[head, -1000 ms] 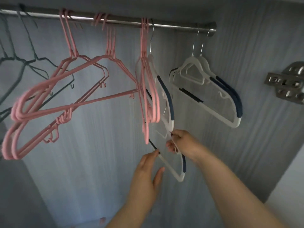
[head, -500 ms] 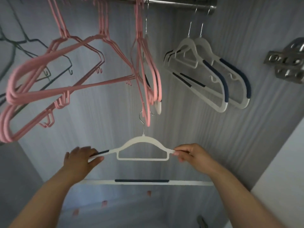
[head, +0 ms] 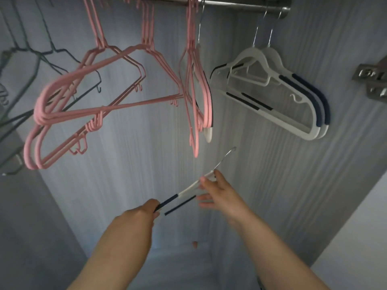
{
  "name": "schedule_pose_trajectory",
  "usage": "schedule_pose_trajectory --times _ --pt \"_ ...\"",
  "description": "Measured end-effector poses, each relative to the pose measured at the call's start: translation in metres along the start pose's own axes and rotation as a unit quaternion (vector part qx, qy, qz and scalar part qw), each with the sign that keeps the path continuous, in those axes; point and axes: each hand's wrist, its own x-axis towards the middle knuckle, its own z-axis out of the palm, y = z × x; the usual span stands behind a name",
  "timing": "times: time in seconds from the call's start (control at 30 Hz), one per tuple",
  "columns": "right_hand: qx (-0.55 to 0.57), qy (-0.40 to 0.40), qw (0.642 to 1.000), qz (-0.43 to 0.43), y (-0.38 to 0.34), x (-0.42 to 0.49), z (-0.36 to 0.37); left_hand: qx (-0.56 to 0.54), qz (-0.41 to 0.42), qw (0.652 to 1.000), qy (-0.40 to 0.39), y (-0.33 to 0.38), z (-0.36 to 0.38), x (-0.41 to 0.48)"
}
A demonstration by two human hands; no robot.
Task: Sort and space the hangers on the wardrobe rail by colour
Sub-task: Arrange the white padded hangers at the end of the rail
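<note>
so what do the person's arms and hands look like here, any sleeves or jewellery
Both forearms are bare all the way to the bottom edge of the picture, with no sleeve in view. The left hand and the right hand show no glove, ring, watch or bracelet. The picture is too blurred to tell anything about the nails.

A: Which colours hang on the silver rail?
B: Pink hangers, dark grey wire hangers, and white hangers with navy strips.
A: And the wardrobe wall?
B: Pale grey, vertically streaked.
</note>
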Motion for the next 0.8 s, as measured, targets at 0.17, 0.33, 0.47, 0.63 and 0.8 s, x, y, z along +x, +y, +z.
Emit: schedule_pose_trajectory --times 0.17,0.33,0.47,0.63,0.8 --pt "0.014 0.003 1.000 -0.013 -0.033 0.010 -0.014 -0.089 0.068 0.987 0.116 0.026 0.022 0.004" --pt "-0.018 0.021 0.998 -0.053 -0.050 0.016 -0.017 -0.253 0.145 0.951 0.101 0.054 0.045 -0.003" --pt "-0.026 0.056 0.993 -0.104 -0.071 0.020 -0.030 -0.340 0.189 0.921 -0.019 0.060 0.061 -0.007" --pt "-0.027 0.072 0.985 -0.156 -0.096 0.015 -0.039 -0.318 0.201 0.926 -0.023 0.077 0.074 0.004" --pt "-0.112 0.071 0.971 -0.198 -0.096 -0.006 -0.042 -0.277 0.182 0.943 0.003 0.101 0.070 0.026"
